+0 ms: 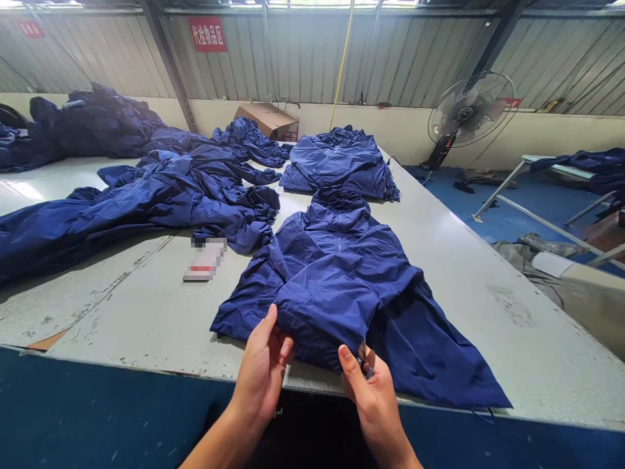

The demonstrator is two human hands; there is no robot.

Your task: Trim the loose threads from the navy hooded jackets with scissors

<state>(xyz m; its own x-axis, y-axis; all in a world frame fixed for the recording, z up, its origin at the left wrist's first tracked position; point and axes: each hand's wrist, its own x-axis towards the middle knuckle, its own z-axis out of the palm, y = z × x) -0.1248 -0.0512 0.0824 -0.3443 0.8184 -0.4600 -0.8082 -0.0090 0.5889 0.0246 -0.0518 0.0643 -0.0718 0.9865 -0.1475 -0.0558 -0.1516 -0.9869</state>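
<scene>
1. Here we are in a big shed, with a corrugated metal wall (312,52) up top, a red sign (208,34) on it, a standing fan (469,111) at the far side and a blue floor (512,195) down to the right.
2. Dominating the view is a long pale work table (512,326), scuffed along its near edge.
3. Over on the left, a bunched heap of navy garments (107,130) sprawls across the table, sleeves tangled, nothing smoothed out there.
4. Now look at the 2 laid-out pieces: a spread navy jacket (336,163) lies flat at the far end, hood pointing away, and right in front of it sits a hooded navy jacket (332,280), the one in hand, at the table's near edge.
5. That near jacket is mostly flat, but its bottom is folded and gathered, with a loose flap running off to the right.
6. The left hand (263,368) is clamped on that fold at the hem, thumb on top.
7. The right hand (375,407) is closed on the hem as well, pinching beside a small metal zip end (364,365).
8. Just beside the jacket lies a blurred label packet (205,259).
</scene>
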